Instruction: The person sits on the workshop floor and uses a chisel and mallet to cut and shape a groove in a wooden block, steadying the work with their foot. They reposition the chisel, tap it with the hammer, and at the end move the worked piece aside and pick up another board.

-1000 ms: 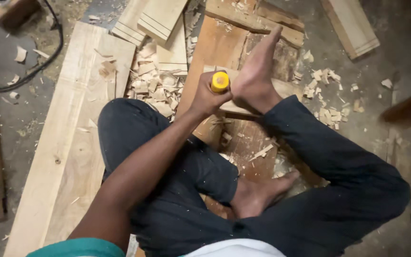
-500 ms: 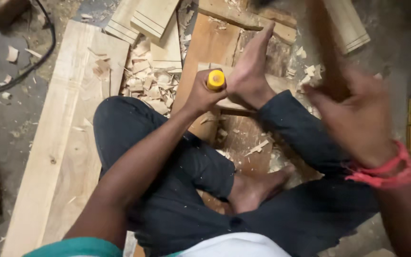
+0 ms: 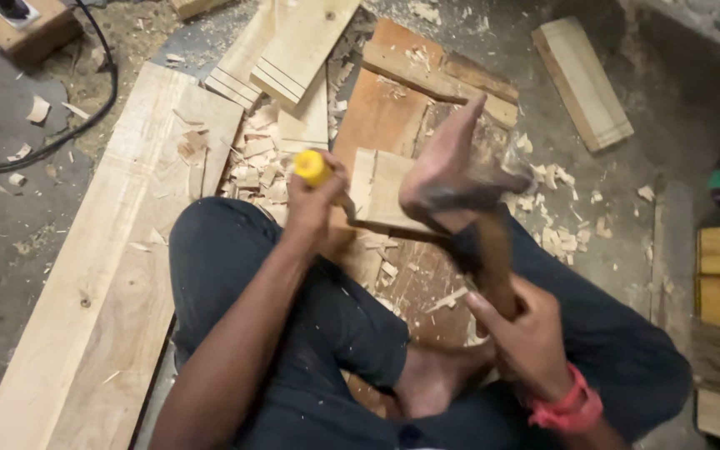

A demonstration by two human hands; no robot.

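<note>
Long pale plank: rough-sawn, flat on the floor left of the small wood block. Shavings: curled chips heaped between plank and block. Left hand: fingers wrapped tight round a chisel with a yellow rounded handle; the handle top points up and away, the shaft slants down-right to the block's left edge; blade tip hidden. Small wood block: pale, flat, rectangular, lying on reddish boards, pinned from the right by a bare foot. Hammer: blurred, dark head just right of the block, wooden shaft running down-right. Right hand: closed round the shaft's lower end, farther from the block than the left.
</note>
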